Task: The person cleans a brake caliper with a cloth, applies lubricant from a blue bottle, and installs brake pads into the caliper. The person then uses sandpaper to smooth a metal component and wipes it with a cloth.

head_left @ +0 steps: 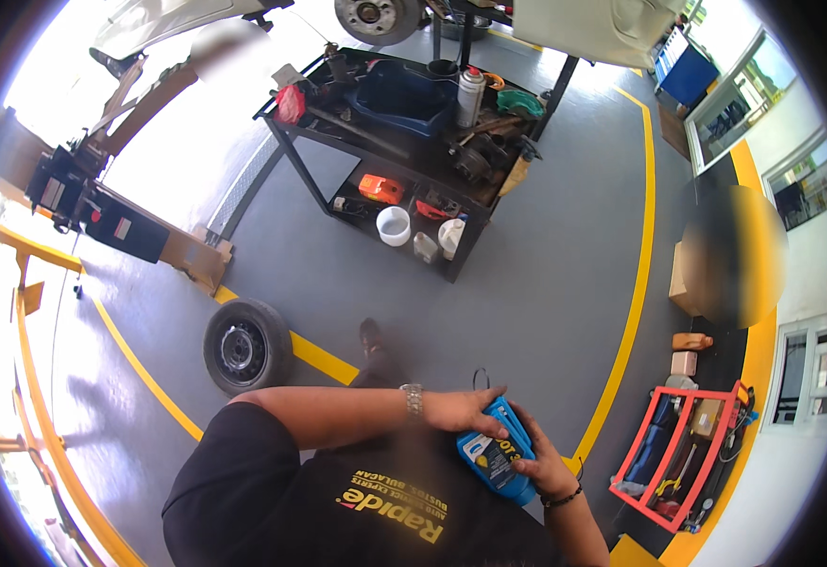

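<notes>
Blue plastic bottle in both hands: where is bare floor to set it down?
Both hands, left and right, hold the blue plastic bottle. The grey floor lies bare between the black tool cart, the yellow floor line and the loose black tyre. The cart's shelves and the red rack are crowded.

grey painted floor (546, 283) crossed by yellow lines (633, 283). a black tool cart (404, 161) stands far centre, a loose wheel (243, 347) near left, a red rack (683, 454) right, windows (763, 113) far right; bright daylight, possibly an open bay, floods the left.
</notes>
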Available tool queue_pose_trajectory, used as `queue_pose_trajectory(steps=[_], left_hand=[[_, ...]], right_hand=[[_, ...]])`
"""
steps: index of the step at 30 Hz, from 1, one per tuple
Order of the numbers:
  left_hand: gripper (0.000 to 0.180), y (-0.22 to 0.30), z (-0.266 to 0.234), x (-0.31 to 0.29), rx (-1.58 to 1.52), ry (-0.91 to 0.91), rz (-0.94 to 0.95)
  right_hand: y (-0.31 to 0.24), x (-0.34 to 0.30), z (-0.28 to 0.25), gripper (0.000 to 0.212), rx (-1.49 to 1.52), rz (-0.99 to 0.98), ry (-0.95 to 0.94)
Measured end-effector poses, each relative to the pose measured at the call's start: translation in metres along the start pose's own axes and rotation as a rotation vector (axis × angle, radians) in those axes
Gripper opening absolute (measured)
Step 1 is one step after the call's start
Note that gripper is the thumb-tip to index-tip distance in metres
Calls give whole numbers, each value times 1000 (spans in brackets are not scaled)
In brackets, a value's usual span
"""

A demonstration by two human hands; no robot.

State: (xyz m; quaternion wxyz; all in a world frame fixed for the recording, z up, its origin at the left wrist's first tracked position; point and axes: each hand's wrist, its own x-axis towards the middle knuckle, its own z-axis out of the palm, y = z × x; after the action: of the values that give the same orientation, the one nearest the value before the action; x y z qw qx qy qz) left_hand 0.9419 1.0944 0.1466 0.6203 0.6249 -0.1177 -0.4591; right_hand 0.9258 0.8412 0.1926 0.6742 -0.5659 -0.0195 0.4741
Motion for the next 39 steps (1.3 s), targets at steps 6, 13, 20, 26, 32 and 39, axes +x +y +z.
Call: queue_pose_trajectory(steps=[6,13,20,26,32,39], left_hand=[[124,-12,-85,-66,37,13,48],[94,-64,-199,-157,-838,157,217],[61,-114,-284,-232,-1538,294,588],[76,-81,-355,-259,-1614,242,876],[90,-44,-432,-325,-1449,519,775],[92,3,-451,-413,-523,1695,614]], right_hand=[[-41,91,65,109,-50,14,-16],[-88,226,142,104,-18,-4,-94],[-99,350,195,147,-352,-577,-270],[-132,512,236,136,-607,-971,-275],[-208,613,257,123,-400,-825,-613],[-273,722,341,109,-381,-482,-867]])
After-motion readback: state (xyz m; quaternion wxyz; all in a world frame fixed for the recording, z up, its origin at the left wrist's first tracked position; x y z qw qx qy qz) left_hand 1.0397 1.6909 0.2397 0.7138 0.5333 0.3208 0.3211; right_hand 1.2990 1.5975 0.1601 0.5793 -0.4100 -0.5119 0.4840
